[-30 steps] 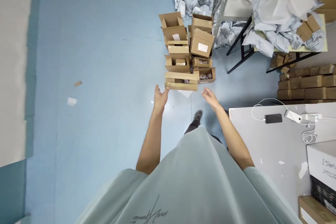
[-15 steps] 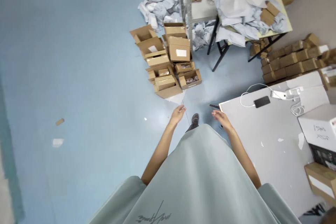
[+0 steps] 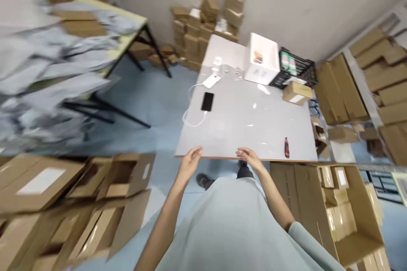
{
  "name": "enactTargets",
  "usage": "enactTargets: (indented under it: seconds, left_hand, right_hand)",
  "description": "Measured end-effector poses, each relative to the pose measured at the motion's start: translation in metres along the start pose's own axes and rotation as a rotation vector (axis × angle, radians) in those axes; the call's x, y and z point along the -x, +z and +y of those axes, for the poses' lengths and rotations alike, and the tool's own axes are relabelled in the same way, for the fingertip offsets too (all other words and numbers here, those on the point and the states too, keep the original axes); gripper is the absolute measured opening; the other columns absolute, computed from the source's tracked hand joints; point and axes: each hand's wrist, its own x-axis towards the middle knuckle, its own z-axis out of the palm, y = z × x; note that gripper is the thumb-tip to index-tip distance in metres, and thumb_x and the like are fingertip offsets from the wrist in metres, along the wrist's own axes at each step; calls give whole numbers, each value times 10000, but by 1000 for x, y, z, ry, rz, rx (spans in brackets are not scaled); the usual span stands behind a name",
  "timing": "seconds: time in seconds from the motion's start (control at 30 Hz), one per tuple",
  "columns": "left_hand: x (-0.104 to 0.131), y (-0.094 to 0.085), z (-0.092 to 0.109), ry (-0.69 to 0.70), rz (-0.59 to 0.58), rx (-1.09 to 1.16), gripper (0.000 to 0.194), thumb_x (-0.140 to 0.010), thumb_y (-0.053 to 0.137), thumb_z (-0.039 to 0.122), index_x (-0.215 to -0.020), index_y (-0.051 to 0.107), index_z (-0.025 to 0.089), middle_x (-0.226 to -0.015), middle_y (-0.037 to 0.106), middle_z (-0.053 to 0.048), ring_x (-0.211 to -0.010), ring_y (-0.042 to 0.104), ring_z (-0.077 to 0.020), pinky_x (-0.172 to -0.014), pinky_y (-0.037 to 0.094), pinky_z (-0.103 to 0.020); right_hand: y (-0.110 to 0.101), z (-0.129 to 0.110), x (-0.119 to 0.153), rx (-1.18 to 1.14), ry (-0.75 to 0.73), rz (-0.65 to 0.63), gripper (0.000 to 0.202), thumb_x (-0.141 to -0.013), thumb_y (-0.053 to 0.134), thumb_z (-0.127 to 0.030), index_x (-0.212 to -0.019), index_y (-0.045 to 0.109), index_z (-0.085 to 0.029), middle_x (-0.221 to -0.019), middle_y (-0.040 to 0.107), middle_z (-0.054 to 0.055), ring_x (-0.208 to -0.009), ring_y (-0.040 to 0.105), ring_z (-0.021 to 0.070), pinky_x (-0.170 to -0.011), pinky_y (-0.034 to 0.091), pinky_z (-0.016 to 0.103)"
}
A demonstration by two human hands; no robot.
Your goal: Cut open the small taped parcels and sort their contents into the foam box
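Note:
My left hand (image 3: 190, 161) is held out near the front edge of a light grey table (image 3: 232, 131), fingers loosely extended and nothing in them. At the same edge, further right, my right hand (image 3: 249, 157) hovers with its fingers spread a little, also holding nothing. On the table lie a black phone (image 3: 207, 101) with a white cable, a white power strip (image 3: 211, 81), and a red and black box cutter (image 3: 286, 148) at the right front. A small taped cardboard box (image 3: 297, 93) sits towards the back right.
A white bin (image 3: 261, 59) and a black crate (image 3: 295, 70) stand at the table's back. Open cartons (image 3: 127, 178) line the left floor; a large carton (image 3: 356, 211) with small boxes is at right. Grey mailer bags (image 3: 63, 72) cover another table.
My view has swung to the right, so the grey table now lies in front of me and the cartons are at my left. Both hands stay empty.

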Motion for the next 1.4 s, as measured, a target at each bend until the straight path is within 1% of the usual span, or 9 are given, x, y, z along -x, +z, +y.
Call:
enactTargets:
  seconds: [0.1,0.23,0.47,0.6,0.67,0.8,0.93,1.2,1.4]
  left_hand:
    - [-27,65,20,36,-107,-60,582,-785,840,664,-1171,803,231,-1395,833,-182,-1414,746,-393,-1326,505,-587]
    - [-41,173,44,68,-227,-143,597,-780,841,688,-1179,810,246,-1398,835,-171,-1427,738,-396,-1316,516,-586]
    - [-37,369,68,22,-461,-293,670,-799,795,766,-1204,790,233,-1411,821,-208,-1415,749,-415,-1292,522,-612]
    - [-30,446,84,7,-646,-361,638,-884,748,752,-1276,790,251,-1474,798,-186,-1433,745,-383,-1278,543,-580]
    - [-30,468,90,21,-701,-403,612,-897,736,755,-1249,804,258,-1458,806,-173,-1426,748,-372,-1284,542,-567]
    - [-38,490,85,38,-780,-448,556,-840,804,725,-1142,807,258,-1363,841,-161,-1369,768,-384,-1288,542,-601]
    - [-36,514,58,-35,-880,-475,495,-832,836,640,-1142,770,260,-1393,829,-155,-1376,770,-382,-1280,556,-615]
    - [37,591,19,-124,-1268,-474,569,-799,844,619,-1199,751,226,-1402,818,-188,-1389,765,-368,-1311,525,-584]
    - [86,624,9,-125,-1396,-480,561,-820,844,639,-1186,765,221,-1380,827,-192,-1340,788,-362,-1290,539,-585]
  right_hand:
    - [-60,0,-5,-117,-31,77,578,-745,956,-624,-1147,824,-230,-1240,869,135,-1157,825,292,-1146,589,495]
    - [-139,1,-21,-216,-78,118,540,-797,926,-619,-1161,819,-235,-1265,863,137,-1170,821,293,-1146,588,485]
    - [-267,-3,-52,-308,-52,130,419,-782,956,-538,-1050,822,-246,-1025,858,71,-1024,828,283,-1059,615,491]
    - [-329,-6,-56,-395,-75,198,437,-735,977,-566,-979,803,-246,-975,855,56,-940,813,258,-991,620,472]
    - [-352,-3,-55,-449,-68,262,417,-728,984,-551,-945,798,-247,-939,848,42,-901,804,243,-967,620,454]
    - [-381,17,-37,-579,-27,426,324,-767,970,-474,-942,813,-250,-948,849,27,-884,794,215,-950,613,411]
    - [-395,59,19,-662,-31,587,287,-821,954,-465,-946,812,-250,-958,850,33,-867,799,214,-926,619,401]
    - [-366,141,191,-775,100,1073,523,-723,993,-631,-1027,839,-234,-1048,890,77,-925,846,236,-949,646,410]
    - [-358,182,256,-865,137,1251,619,-727,983,-665,-1118,825,-211,-1140,894,121,-1001,859,259,-1057,625,466]
